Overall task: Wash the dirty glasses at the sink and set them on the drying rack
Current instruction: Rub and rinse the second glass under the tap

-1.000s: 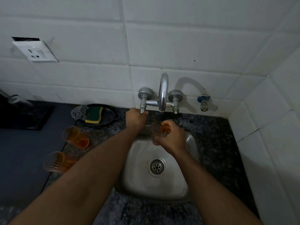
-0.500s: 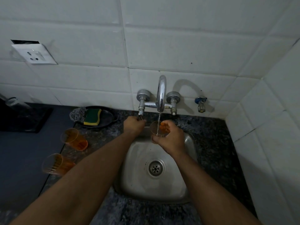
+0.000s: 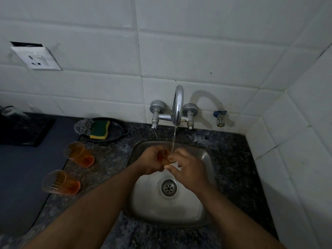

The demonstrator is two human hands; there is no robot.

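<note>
while tap (image 3: 177, 105) runs, left hand (image 3: 150, 163) and right hand (image 3: 186, 168) both grasp glass (image 3: 162, 157) over sink (image 3: 203, 203); two glasses (image 3: 79, 157) at 9 o'clock.

Both forearms and hands (image 3: 152, 161) look bare, seemingly without rings.

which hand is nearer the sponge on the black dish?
Left. The left hand is over the sink's left half, on the glass, on the side toward the sponge. The right hand is past the glass, farther right.
</note>
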